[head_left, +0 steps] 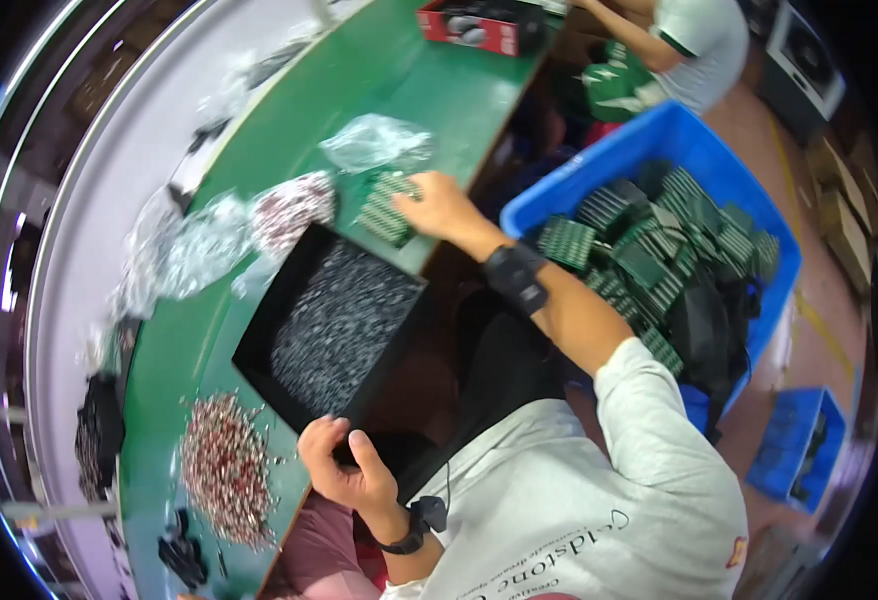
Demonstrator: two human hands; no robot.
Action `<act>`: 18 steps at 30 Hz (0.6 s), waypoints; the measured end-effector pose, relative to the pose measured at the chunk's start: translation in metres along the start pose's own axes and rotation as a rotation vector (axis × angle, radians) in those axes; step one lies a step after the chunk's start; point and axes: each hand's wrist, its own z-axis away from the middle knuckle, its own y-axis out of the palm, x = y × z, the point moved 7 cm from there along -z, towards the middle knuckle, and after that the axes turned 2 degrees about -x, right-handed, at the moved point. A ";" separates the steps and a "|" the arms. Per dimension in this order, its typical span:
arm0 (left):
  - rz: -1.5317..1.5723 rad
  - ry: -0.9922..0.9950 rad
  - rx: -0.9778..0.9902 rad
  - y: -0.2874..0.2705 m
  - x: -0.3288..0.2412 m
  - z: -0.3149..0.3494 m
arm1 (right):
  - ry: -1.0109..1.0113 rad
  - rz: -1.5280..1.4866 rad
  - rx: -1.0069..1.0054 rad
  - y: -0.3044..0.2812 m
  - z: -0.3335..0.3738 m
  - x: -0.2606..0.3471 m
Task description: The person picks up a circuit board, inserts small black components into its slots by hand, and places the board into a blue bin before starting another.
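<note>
My right hand (435,206) reaches over the green bench with its fingers closed on the edge of a green circuit board panel (387,210) bearing rows of pale marks. The panel is at the bench edge, just beyond a black box (271,300) filled with many small dark grey parts (344,315). At the box's near corner, my left hand (347,468) is raised with thumb and fingers apart. Nothing shows between them, and I cannot tell whether it touches the box.
A blue bin (534,200) at my right holds many green board panels (649,240). On the bench (159,360) lie a heap of small red and silver parts (224,465), a bag of similar parts (294,208) and clear plastic bags (377,142). Another person (704,50) sits at the far right.
</note>
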 end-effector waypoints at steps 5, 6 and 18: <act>-0.271 0.187 0.049 -0.001 0.000 -0.008 | -0.256 0.159 -0.434 -0.037 0.051 0.043; -0.337 0.173 0.091 0.001 0.002 -0.009 | -0.235 0.179 -0.444 -0.055 0.060 0.034; -0.095 0.151 0.106 0.011 -0.015 0.003 | 0.205 0.503 0.446 -0.142 0.128 -0.134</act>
